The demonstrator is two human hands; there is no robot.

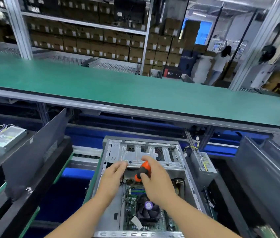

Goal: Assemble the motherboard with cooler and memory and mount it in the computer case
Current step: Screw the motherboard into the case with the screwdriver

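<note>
An open grey computer case [113,152] lies flat in front of me. The green motherboard [130,201] sits inside it, with a black cooler fan [148,210] on top and green memory slots beside my right wrist. My right hand [154,181] grips an orange and black screwdriver [142,170], tip down at the board's far edge. My left hand [113,176] hovers just left of the screwdriver, over the case's left side, fingers relaxed and blurred, holding nothing I can see.
A power supply [204,165] with loose coloured wires stands right of the case; another power supply [5,140] lies at far left. Dark case side panels [33,152] lean on both sides. A green conveyor shelf [135,88] runs across above. A person stands far back right.
</note>
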